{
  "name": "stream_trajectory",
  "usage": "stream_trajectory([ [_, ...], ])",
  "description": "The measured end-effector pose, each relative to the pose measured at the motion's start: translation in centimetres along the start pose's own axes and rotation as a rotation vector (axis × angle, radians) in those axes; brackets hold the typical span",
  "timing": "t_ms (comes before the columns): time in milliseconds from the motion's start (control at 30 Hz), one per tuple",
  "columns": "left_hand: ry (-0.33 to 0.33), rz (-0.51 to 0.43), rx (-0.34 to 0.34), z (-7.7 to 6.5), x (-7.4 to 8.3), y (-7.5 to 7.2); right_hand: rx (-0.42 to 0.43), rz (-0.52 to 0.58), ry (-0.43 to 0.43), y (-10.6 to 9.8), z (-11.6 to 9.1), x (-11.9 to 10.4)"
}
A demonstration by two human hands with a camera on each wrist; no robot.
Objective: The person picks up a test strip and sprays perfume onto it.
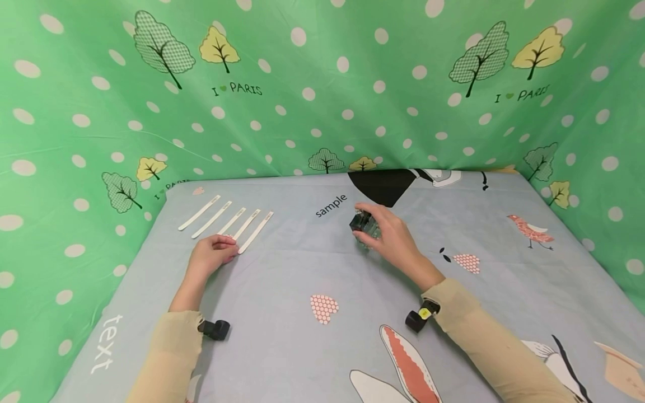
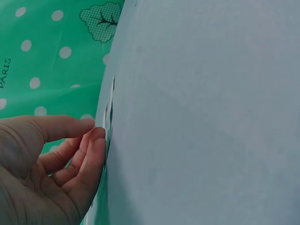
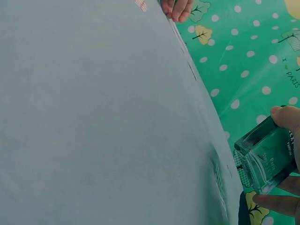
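My right hand (image 1: 395, 235) holds a small clear glass perfume bottle (image 1: 373, 228) with a dark cap, thumb on one side and fingers on the other. In the right wrist view the perfume bottle (image 3: 269, 157) shows lettering on its glass. At the left of the table several narrow white paper strips (image 1: 204, 212) lie slanted in a row. My left hand (image 1: 213, 254) is at their lower ends, its thumb and forefinger close together beside the rightmost paper strip (image 1: 256, 232). Whether these fingertips pinch a strip I cannot tell. The hand covers the lower ends of the middle strips.
A grey-blue printed cloth (image 1: 287, 263) covers the table, with hearts, a bird and words on it. Behind and at both sides hangs a green dotted curtain (image 1: 282, 73). Dark wrist cameras (image 1: 216, 330) are strapped at the sleeves.
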State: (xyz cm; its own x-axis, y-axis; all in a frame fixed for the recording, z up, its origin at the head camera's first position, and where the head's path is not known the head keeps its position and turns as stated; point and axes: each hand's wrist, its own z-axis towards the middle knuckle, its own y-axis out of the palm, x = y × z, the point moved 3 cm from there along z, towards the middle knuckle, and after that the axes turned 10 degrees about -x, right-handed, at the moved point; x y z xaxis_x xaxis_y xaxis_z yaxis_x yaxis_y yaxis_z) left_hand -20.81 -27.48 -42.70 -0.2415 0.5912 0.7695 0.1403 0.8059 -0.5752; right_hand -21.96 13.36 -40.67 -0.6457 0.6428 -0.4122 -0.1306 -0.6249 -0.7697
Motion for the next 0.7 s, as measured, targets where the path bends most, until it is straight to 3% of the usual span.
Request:
stream_trajectory([
  [700,0.018,-0.01,0.014,-0.4,0.3,-0.3,0.014,0.023,0.1,-0.4,1.0,1.3],
])
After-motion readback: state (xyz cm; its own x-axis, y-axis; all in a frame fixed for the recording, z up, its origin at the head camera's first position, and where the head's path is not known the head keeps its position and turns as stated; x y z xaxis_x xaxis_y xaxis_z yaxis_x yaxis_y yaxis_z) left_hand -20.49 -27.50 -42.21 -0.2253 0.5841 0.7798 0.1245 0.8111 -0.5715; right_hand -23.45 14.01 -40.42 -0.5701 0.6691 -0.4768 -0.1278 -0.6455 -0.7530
